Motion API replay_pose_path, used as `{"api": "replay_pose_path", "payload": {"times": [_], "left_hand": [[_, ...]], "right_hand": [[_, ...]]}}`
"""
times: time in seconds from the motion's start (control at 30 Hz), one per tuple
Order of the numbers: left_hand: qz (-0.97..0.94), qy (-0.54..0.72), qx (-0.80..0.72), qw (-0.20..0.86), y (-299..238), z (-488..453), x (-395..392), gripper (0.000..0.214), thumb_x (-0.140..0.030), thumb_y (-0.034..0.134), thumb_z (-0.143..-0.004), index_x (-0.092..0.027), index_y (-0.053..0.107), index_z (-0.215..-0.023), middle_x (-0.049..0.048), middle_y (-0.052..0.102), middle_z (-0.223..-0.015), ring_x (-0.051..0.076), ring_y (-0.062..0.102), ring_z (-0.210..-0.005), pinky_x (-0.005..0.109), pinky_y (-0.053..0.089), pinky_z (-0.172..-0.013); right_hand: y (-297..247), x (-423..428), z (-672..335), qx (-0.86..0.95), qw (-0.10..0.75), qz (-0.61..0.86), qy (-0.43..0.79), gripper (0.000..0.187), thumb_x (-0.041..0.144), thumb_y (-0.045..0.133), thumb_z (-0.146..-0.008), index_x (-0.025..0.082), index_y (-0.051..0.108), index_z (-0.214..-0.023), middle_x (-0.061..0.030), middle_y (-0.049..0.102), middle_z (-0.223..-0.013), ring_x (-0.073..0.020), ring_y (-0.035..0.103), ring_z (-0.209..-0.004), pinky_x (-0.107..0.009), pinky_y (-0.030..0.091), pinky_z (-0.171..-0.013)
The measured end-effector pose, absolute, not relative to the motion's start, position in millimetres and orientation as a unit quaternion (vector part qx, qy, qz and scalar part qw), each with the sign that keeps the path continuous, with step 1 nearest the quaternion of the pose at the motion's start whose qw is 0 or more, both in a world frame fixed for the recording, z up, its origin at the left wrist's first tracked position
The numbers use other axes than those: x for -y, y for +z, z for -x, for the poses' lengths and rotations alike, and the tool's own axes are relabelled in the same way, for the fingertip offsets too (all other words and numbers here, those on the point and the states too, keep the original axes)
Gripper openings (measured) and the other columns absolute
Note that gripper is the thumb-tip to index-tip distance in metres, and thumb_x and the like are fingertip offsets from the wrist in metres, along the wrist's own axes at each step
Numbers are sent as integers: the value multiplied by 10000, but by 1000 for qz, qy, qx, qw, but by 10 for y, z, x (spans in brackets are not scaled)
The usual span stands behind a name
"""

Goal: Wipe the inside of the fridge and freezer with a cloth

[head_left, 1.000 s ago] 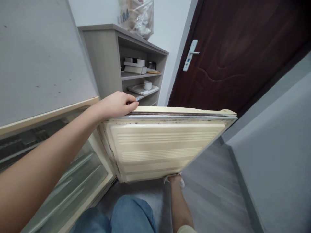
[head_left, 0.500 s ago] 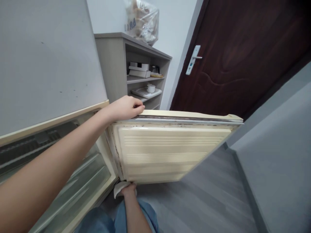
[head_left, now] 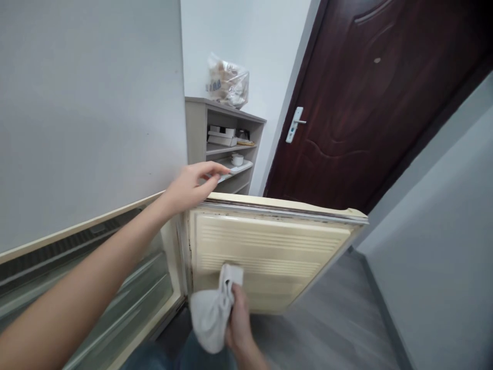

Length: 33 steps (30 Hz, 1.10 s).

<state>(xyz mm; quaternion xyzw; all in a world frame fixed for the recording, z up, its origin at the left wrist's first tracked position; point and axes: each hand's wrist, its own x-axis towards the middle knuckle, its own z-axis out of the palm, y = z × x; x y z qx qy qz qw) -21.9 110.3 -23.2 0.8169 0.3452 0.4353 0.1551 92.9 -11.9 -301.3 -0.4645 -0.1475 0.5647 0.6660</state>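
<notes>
Holding a white cloth [head_left: 211, 317] bunched in a closed grip, the right hand [head_left: 239, 324] sat lowest in view, just above the jeans [head_left: 154, 355]. Fingers were wrapped round the cloth's middle; its upper corner lay against the lower part of the fridge door [head_left: 277, 246], and the rest hung loose below the fist.

Cloth judged soft, light and limp. It would fold and slip through a slack grip, so it is best taken as a wad in the palm, as here.

Door stood wide open, its ribbed cream inner liner facing the camera, with dark grime along the seal at the top and the hinge side. Judged stiff and fairly heavy, swinging freely on its hinge. The liner looked like thin plastic that could flex under hard pressure. The top edge near the hinge corner looked the firmest place to steady it.

The left hand [head_left: 192, 186] was at that corner, its grip apart and fingers stretched out over the top edge. Whether the palm touched the door could not be told.

Left of the door, the fridge cabinet [head_left: 57, 241] was open, with glass shelves [head_left: 127, 293] inside.

Grey plank floor [head_left: 339, 318] to the right.

Further back, a grey shelf unit [head_left: 196, 133] held boxes and dishes, with a plastic bag [head_left: 228, 82] on top. Beside it, a dark wooden door [head_left: 365, 103] with a lever handle [head_left: 295, 124].
</notes>
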Motion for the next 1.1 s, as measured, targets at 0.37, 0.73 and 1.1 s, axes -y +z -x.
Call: {"api": "replay_pose_path", "payload": {"times": [0.37,0.73,1.1], "left_hand": [[-688,607,-366,153,-408,764,-409,141,-322,573,-825,-276,692,-885,-36,741,-858,114,669,-852,255,531,-880],[-836,336,-424,89,-413,343,-1077,509,-502,348,-859,-230,550,-1239,85,621,-1310,261,564,-1189,397,416,-1036],[-887,165,-424,77,-388,109,-1294,557,-572,270,-861,-226,607,-1137,94,661,-1259,296,596,-1117,375,437,-911]], "right_hand": [[-559,-713,-964,737,368,534,-189,373,316,458,-886,123,570,-1185,-122,582,-1153,-271,512,-1041,-423,424,-910],[-745,-677,-1551,743,241,608,-140,409,361,380,-934,116,556,-1211,-121,630,-1163,-258,588,-1003,-375,465,-823],[-851,-132,-3224,613,235,715,-240,409,326,332,-902,123,602,-1133,-146,634,-1108,-314,527,-1062,-460,376,-951]]}}
